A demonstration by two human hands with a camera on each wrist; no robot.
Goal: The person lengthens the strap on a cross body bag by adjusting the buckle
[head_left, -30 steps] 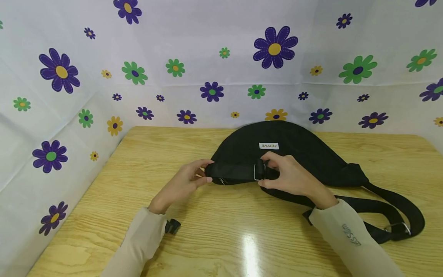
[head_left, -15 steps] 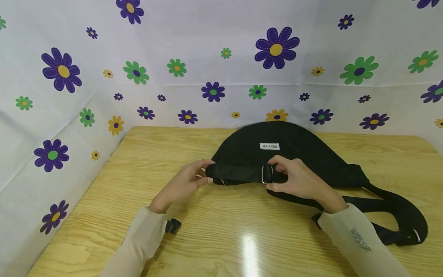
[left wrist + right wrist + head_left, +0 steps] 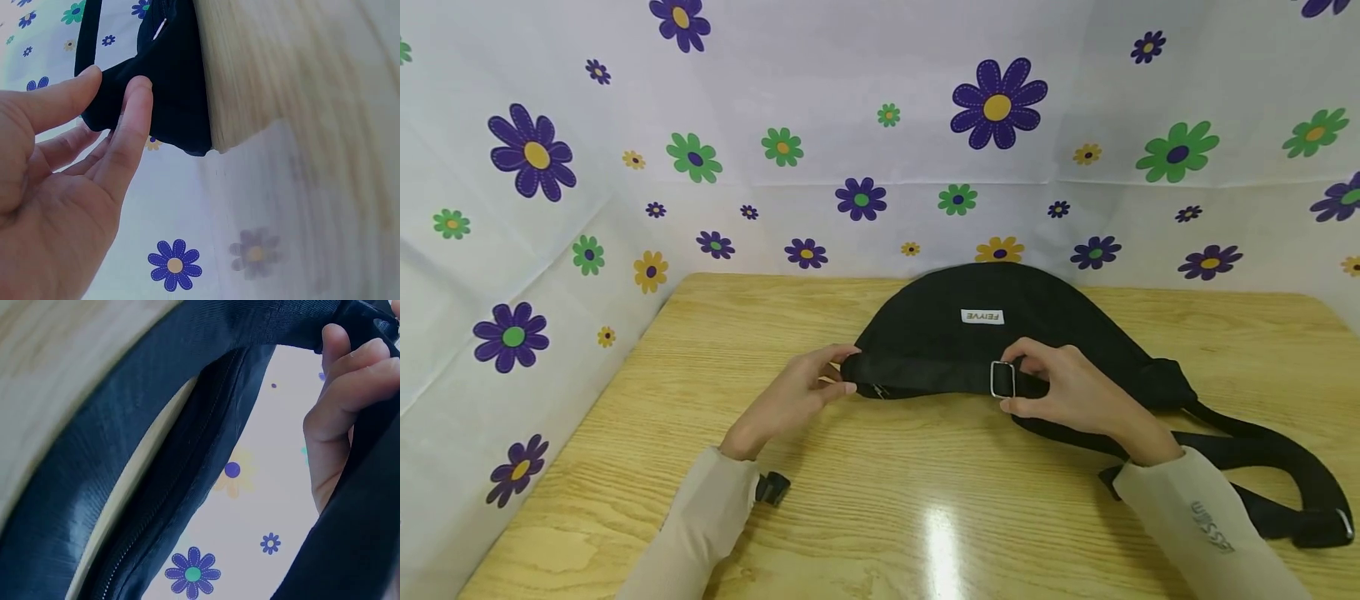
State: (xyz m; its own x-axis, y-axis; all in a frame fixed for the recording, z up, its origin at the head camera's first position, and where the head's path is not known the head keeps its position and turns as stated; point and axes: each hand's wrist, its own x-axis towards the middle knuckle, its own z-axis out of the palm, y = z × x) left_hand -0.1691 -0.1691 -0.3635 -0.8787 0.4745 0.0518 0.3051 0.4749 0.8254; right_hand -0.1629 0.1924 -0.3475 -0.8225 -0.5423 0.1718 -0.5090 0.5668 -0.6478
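Note:
A black waist bag (image 3: 1022, 287) with a small white label lies at the back of the table, its strap (image 3: 932, 375) stretched across its front. My left hand (image 3: 786, 404) pinches the left end of the bag where the strap folds; in the left wrist view, thumb and fingers of that hand (image 3: 94, 162) close on the black fabric. My right hand (image 3: 1067, 396) grips the strap at a metal slider buckle (image 3: 992, 380). From the right wrist, a broad band of strap (image 3: 81, 456) curves beside the bag's zipper (image 3: 134, 540), with my right fingers (image 3: 356, 394) at the upper right.
The strap's loose loop (image 3: 1311, 475) trails over the right of the wooden table (image 3: 865, 517), with a second metal ring at its end. A black plastic buckle (image 3: 775, 490) lies beside my left sleeve. A flower-patterned cloth (image 3: 820, 100) hangs behind the table.
My right hand has moved right, taking the metal slider with it, so the flat strap between my hands is longer. The loop has shifted right. My left hand stays put.

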